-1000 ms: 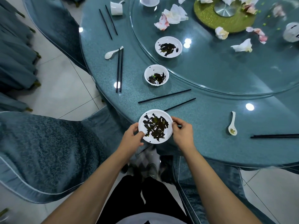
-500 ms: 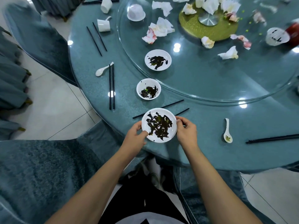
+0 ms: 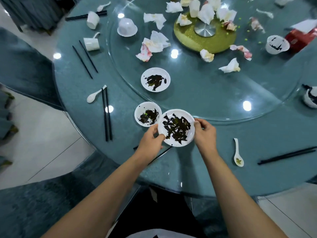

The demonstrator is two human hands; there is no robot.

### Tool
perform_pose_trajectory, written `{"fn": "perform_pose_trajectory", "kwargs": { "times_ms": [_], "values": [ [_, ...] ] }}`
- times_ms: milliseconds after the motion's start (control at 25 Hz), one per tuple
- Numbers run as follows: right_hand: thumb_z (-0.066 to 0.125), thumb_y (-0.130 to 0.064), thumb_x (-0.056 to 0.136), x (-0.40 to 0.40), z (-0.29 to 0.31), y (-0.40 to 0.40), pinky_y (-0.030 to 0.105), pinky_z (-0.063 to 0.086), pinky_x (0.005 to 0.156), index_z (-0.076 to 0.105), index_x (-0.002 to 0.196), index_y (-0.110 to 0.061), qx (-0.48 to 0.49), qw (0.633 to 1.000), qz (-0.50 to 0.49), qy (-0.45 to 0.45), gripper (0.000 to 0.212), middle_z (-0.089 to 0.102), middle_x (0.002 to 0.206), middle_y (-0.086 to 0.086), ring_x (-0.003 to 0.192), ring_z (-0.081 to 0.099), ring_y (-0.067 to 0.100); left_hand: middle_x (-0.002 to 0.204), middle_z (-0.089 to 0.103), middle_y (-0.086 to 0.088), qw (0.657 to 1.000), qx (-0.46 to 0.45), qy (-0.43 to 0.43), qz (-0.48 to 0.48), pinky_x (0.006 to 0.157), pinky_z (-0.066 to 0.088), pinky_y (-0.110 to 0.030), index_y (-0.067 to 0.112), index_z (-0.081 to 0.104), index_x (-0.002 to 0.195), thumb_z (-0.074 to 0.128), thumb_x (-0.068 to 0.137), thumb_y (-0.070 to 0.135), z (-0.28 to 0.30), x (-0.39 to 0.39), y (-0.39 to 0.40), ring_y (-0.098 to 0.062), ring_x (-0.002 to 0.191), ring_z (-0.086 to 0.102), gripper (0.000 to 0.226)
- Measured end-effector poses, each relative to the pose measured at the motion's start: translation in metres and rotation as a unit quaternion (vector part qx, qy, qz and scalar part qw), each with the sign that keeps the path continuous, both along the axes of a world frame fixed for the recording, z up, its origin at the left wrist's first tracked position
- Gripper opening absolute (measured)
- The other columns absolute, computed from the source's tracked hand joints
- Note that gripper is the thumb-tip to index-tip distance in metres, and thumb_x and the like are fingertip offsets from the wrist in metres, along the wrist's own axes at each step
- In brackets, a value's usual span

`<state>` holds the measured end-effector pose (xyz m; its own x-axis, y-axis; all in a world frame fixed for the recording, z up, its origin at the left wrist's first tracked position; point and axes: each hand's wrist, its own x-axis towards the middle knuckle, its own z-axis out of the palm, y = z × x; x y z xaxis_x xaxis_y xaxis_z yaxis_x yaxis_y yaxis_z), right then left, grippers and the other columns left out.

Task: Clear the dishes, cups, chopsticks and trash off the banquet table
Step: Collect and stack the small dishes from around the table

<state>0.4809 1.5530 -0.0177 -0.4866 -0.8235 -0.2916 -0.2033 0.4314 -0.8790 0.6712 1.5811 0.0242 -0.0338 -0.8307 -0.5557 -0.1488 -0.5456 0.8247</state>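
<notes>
The tabletop (image 3: 223, 169) is taken up mostly by a glass turntable (image 3: 214, 93), which fills the upper right of the frame and is littered with crumpled napkins (image 3: 157, 42), so plenty is left to clear.

Lower centre, a white plate (image 3: 176, 127) smeared with dark leftovers is held from both sides. The left hand (image 3: 151, 143) is curled onto the lower-left rim, thumb on top; the right hand (image 3: 205, 133) pinches the right rim, its fingers (image 3: 197, 123) bent over the edge. A two-sided grip like that is probably meant to keep the scraps from sliding off.

The plate is round, so no real long axis; its face is turned up and looks roughly level. Its left edge overlaps or touches a smaller bowl (image 3: 147, 114) just up-left, so stacking looks likely. Contact can't be confirmed.

A second plate (image 3: 155, 79) sits on the turntable edge above. One chopstick pair (image 3: 106, 114) at left runs near vertical in frame. A spoon (image 3: 238, 153) at lower right points its handle upward.
</notes>
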Motion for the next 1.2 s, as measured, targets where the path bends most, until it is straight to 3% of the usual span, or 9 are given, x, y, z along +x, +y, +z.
{"fn": "perform_pose_trajectory", "kwargs": {
  "times_ms": [120,280,360,480,600,760,880,1040,1200],
  "values": [
    [0.059,-0.017,0.096,-0.012,0.0,-0.031,0.039,0.054,0.094,0.075,0.099,-0.017,0.012,1.0,0.014,0.007,0.017,0.076,0.097,-0.001,0.096,0.07,0.02,0.099,0.068,0.034,1.0,0.013,-0.012,-0.003,0.069,0.056,-0.021,0.045,0.057,0.106,0.055,0.096,0.01,-0.003,-0.014,-0.028,0.001,0.096,0.066,0.037],
    [0.058,-0.019,0.095,-0.029,0.001,-0.074,0.036,0.054,0.092,0.073,0.091,-0.026,0.034,0.997,0.06,0.029,0.017,0.074,0.087,-0.009,0.092,0.069,0.017,0.084,0.061,0.046,0.999,0.029,-0.011,0.025,0.061,0.052,-0.013,0.047,0.054,0.096,0.054,0.095,0.01,-0.008,-0.035,-0.061,0.0,0.083,0.065,0.037],
    [0.058,-0.02,0.095,-0.036,-0.001,-0.095,0.031,0.053,0.087,0.07,0.083,-0.03,0.049,0.994,0.086,0.042,0.019,0.068,0.078,-0.02,0.088,0.068,0.014,0.085,0.063,0.043,0.999,0.033,-0.016,0.036,0.075,0.055,-0.021,0.045,0.055,0.099,0.055,0.094,0.011,-0.016,-0.043,-0.072,0.006,0.081,0.064,0.034],
    [0.058,-0.022,0.095,-0.042,-0.007,-0.121,0.027,0.049,0.08,0.071,0.085,-0.029,0.067,0.99,0.11,0.051,0.018,0.066,0.075,-0.021,0.089,0.068,0.015,0.095,0.064,0.032,0.997,0.04,-0.027,0.054,0.099,0.053,-0.037,0.043,0.051,0.114,0.058,0.093,0.013,-0.026,-0.054,-0.085,0.003,0.095,0.062,0.037],
    [0.057,-0.026,0.096,-0.045,-0.015,-0.137,0.024,0.044,0.077,0.072,0.088,-0.027,0.083,0.985,0.137,0.064,0.018,0.067,0.075,-0.018,0.086,0.066,0.014,0.101,0.061,0.03,0.996,0.044,-0.032,0.074,0.103,0.051,-0.044,0.041,0.049,0.118,0.058,0.092,0.013,-0.034,-0.061,-0.095,-0.002,0.1,0.061,0.039],
    [0.056,-0.027,0.096,-0.048,-0.023,-0.147,0.022,0.041,0.071,0.072,0.085,-0.027,0.093,0.98,0.159,0.076,0.019,0.063,0.071,-0.024,0.082,0.063,0.011,0.099,0.065,0.027,0.993,0.059,-0.03,0.096,0.1,0.054,-0.048,0.045,0.052,0.108,0.059,0.093,0.011,-0.043,-0.065,-0.1,-0.008,0.096,0.064,0.038],
    [0.058,-0.029,0.094,-0.049,-0.022,-0.157,0.021,0.042,0.077,0.076,0.095,-0.023,0.076,0.979,0.154,0.107,0.018,0.063,0.075,-0.02,0.084,0.062,0.01,0.09,0.069,0.031,0.992,0.067,-0.02,0.104,0.093,0.057,-0.047,0.049,0.054,0.107,0.058,0.092,0.012,-0.046,-0.066,-0.098,-0.01,0.089,0.064,0.04],
    [0.064,-0.029,0.091,-0.03,-0.01,-0.196,0.031,0.052,0.092,0.074,0.098,-0.02,0.016,0.976,0.179,0.125,0.015,0.069,0.085,-0.012,0.089,0.067,0.013,0.122,0.061,0.026,0.987,0.063,0.028,0.144,0.077,0.059,-0.028,0.045,0.054,0.115,0.06,0.092,0.009,-0.043,-0.065,-0.096,-0.005,0.103,0.064,0.043],
    [0.069,-0.03,0.087,-0.002,-0.006,-0.24,0.039,0.052,0.097,0.07,0.09,-0.024,0.005,0.964,0.229,0.137,0.007,0.07,0.084,-0.009,0.094,0.07,0.017,0.134,0.058,0.016,0.984,0.069,0.041,0.162,0.075,0.055,-0.027,0.036,0.052,0.126,0.063,0.088,0.011,-0.042,-0.065,-0.095,-0.006,0.107,0.063,0.046]
  ]
}}
